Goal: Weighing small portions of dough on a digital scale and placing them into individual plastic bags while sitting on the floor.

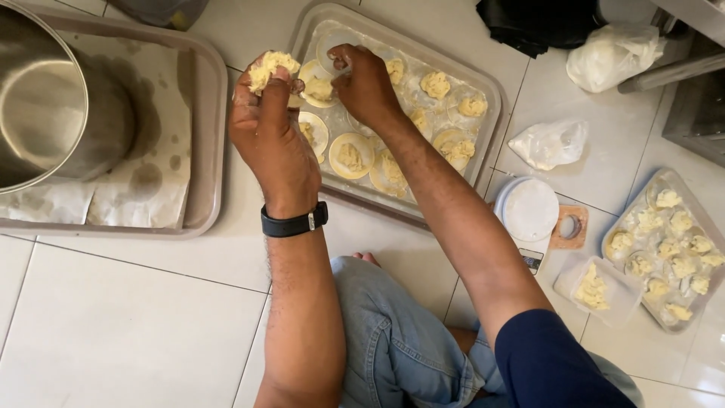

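Nearest to me: bent knee in blue jeans [393, 340], seated on the white tile floor [136, 325]. Both forearms reach forward over it.

Left hand [273, 125]: curled shut around a lump of pale yellow filling [270, 66], which sits up at the fingertips above the gap between the two trays. A black wristband [294, 222] is on that wrist. I judge the lump loosely held; crumbs could drop onto the tile if the grip slackens, since nothing lies under it there.

Right hand [365, 79]: fingers pinched together at the near-left end of the grey tray [491, 98], touching a round dough wrapper [336, 41]. I cannot tell whether it grips the wrapper's edge or only presses it. The wrappers [349, 155] lie close together, some overlapping, each with a mound of filling. Risk as I read it: the forearm crosses low over the tray's near row, so a dip of the wrist could smear a mound or drag a neighbouring wrapper.

To the right: a stack of plain wrappers [530, 208] beside a small wooden ring tool [570, 227], a clear tub of filling [596, 289], and a second filled tray [706, 219].

To the left: a large steel pot [45, 98] on a paper-lined tray [208, 136], oil-stained paper beneath it.

Farthest: two white plastic bags [612, 49] and a black bag [536, 19].
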